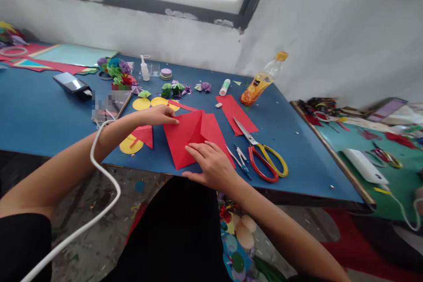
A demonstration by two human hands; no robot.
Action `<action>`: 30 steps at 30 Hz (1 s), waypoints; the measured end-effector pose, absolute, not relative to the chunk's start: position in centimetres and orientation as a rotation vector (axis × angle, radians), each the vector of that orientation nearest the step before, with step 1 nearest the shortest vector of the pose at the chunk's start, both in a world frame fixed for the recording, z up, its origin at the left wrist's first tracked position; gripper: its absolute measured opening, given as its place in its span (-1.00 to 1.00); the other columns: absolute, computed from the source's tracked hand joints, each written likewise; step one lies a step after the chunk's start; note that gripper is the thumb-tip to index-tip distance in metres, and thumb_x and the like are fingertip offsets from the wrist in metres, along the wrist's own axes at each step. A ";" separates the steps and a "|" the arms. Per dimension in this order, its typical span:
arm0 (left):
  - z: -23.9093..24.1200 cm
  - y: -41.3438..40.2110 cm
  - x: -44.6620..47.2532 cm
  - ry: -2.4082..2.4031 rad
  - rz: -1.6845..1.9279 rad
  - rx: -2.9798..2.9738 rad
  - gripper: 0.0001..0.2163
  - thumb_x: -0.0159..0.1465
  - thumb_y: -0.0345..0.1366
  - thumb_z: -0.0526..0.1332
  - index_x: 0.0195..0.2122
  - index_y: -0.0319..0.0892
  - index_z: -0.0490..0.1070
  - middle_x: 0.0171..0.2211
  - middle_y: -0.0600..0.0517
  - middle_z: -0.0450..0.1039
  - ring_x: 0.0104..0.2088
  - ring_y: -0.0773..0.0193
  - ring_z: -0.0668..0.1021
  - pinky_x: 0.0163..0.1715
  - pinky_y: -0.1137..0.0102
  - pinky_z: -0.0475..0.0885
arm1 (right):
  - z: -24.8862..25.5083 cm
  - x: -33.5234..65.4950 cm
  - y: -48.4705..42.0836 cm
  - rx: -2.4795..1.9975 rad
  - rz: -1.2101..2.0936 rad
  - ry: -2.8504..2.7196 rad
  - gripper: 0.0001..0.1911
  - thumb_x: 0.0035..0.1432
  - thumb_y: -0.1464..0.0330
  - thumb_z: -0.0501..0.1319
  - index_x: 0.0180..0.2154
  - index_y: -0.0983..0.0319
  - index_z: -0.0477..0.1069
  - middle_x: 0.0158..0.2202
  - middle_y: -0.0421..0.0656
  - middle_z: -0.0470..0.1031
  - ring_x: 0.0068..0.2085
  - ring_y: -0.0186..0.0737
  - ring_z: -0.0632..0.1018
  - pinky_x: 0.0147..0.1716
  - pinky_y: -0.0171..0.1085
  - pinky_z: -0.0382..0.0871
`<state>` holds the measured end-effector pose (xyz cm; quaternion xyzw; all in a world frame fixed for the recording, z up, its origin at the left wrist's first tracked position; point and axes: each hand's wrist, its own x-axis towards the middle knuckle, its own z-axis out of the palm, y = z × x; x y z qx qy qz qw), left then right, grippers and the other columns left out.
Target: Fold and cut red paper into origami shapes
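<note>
A folded sheet of red paper (181,136) lies at the table's front edge, with a raised crease in its middle. At its upper left corner, my left hand (160,115) has its fingers curled and its thumb on the paper. My right hand (213,163) rests on the lower right part with fingers stretched out, covering some of the sheet. Just right of that hand are a compass (242,158) and scissors (261,152) with one red and one yellow handle. Yellow paper circles (142,104) and a small red folded piece (144,135) lie near my left hand.
A red strip (236,114), a glue stick (224,87) and an orange drink bottle (262,80) stand or lie at the back right. Tissue-paper flowers (175,89), a squeeze bottle (144,70) and a phone (115,103) are behind. A white cable (109,176) crosses my left arm.
</note>
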<state>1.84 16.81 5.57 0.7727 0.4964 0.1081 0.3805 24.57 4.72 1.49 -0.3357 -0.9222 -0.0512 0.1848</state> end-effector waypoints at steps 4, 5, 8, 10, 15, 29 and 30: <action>5.7 14.3 1.3 1.258 0.443 1.896 -0.69 0.16 -0.02 0.14 -0.51 -0.17 0.28 -0.57 0.12 0.18 -0.54 0.37 0.24 -0.52 0.43 0.09 | 1.7 24.5 3.8 -0.891 -0.284 -2.552 -0.53 0.23 0.22 0.16 0.09 0.34 0.32 0.05 0.07 0.45 0.06 -0.04 0.43 0.09 -0.04 0.26; 5.8 13.7 1.2 1.262 0.470 1.886 -0.69 0.18 -0.02 0.13 -0.51 -0.17 0.26 -0.57 0.13 0.16 -0.55 0.38 0.23 -0.53 0.43 0.09 | 1.7 24.5 3.7 -0.873 -0.328 -2.546 -0.57 0.23 0.28 0.15 0.09 0.34 0.32 0.05 0.05 0.45 0.06 -0.05 0.43 0.09 -0.05 0.26; 5.9 12.3 1.2 1.275 0.558 1.807 -0.69 0.23 -0.06 0.09 -0.51 -0.17 0.22 -0.57 0.13 0.17 -0.54 0.39 0.26 -0.53 0.45 0.13 | 1.8 24.9 3.7 -0.772 -0.415 -2.535 -0.63 0.24 0.46 0.09 0.09 0.31 0.32 0.02 -0.02 0.48 0.02 -0.12 0.45 0.07 -0.11 0.27; 5.6 11.5 1.2 1.303 0.593 1.690 -0.71 0.25 -0.06 0.08 -0.44 -0.18 0.27 -0.53 0.09 0.28 -0.53 0.37 0.35 -0.53 0.45 0.21 | 2.1 25.3 3.8 -0.704 -0.441 -2.512 -0.61 0.24 0.56 0.04 0.09 0.31 0.32 -0.04 -0.06 0.52 -0.02 -0.19 0.47 0.04 -0.17 0.28; 3.4 10.0 0.7 1.359 0.562 1.523 -0.56 0.24 -0.10 0.12 0.09 -0.18 0.18 -0.35 -0.06 0.53 -0.39 0.19 0.57 -0.47 0.35 0.44 | 2.7 26.0 3.5 -0.605 -0.639 -2.489 -0.62 0.24 0.57 0.07 0.06 0.22 0.35 -0.11 -0.11 0.55 -0.03 -0.22 0.47 0.02 -0.20 0.29; 0.4 5.4 -2.7 1.079 0.645 2.338 -0.67 0.33 -0.39 -0.10 -0.08 -0.17 0.44 0.00 -0.10 0.48 -0.22 0.28 0.60 -0.21 0.35 0.54 | 1.9 27.3 9.9 -0.676 -0.524 -2.696 -0.70 0.27 0.58 -0.01 -0.31 0.33 0.47 -0.31 -0.05 0.51 -0.25 -0.20 0.50 -0.28 -0.27 0.42; 0.1 5.4 -2.8 1.010 0.587 2.455 -0.65 0.33 -0.43 -0.11 -0.09 -0.17 0.45 0.00 -0.09 0.48 -0.11 0.27 0.57 -0.12 0.35 0.51 | 1.8 27.4 10.4 -0.710 -0.489 -2.752 -0.71 0.26 0.59 -0.01 -0.31 0.33 0.47 -0.30 -0.05 0.50 -0.26 -0.21 0.50 -0.29 -0.27 0.43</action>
